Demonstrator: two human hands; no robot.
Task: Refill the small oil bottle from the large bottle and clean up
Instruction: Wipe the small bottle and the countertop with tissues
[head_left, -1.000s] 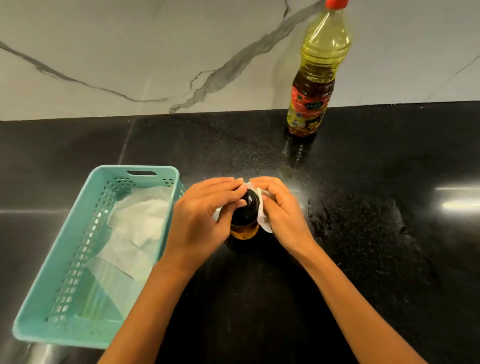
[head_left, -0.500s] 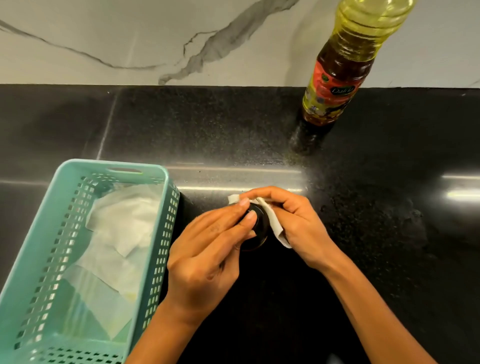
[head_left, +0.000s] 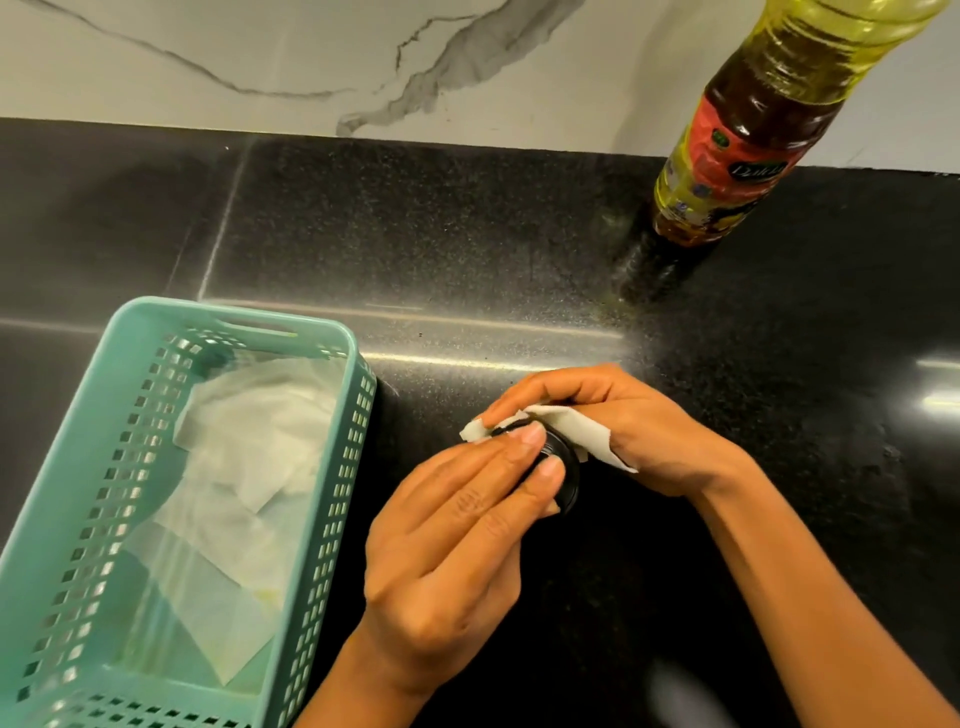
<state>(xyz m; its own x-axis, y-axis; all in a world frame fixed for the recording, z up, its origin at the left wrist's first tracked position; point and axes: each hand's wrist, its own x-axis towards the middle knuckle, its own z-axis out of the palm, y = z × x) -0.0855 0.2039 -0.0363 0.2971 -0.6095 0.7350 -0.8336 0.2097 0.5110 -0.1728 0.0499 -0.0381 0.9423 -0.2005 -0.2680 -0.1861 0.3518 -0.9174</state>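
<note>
Now seen from almost straight above: small oil bottle (head_left: 563, 470) on black countertop (head_left: 467, 249), steadied at its black cap by left hand (head_left: 457, 540). Right hand (head_left: 618, 421) pinching tissue (head_left: 571, 431) against it, wrapped further around than a second ago. Wiping nearly finished, probably; large bottle (head_left: 753, 130) upright behind, basket (head_left: 322, 332) awaiting tissue.

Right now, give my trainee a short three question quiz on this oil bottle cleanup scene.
1. True or false: the large oil bottle lies on its side.
2. What does the right hand press against the small bottle's black cap? A sponge, B white tissue, C brush.
3. Fill in: used tissues lie inside the teal ____.

Key: 1 false, it stands upright. 2 B, while the left hand steadies the cap. 3 basket.
</note>
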